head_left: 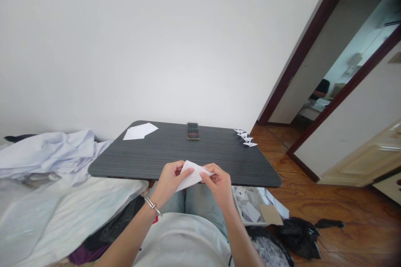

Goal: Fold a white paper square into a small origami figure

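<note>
A folded piece of white paper (pixel 191 176) is held up over the front edge of the dark table (pixel 134 162). My left hand (pixel 171 179) pinches its left side, thumb lying on the near face. At the paper's right corner, my right hand (pixel 217 180) grips it between thumb and fingers. On the table's right side stand several small folded paper figures (pixel 246 137) in a row. Flat sheets of white paper (pixel 138 132) lie at the back left.
A phone (pixel 193 131) rests at the table's back middle, near the wall. White cloth (pixel 56 154) is heaped to the left. Below the right side are a bin with paper scraps (pixel 250 210) and a black plastic bag (pixel 299 235). A doorway opens at the right.
</note>
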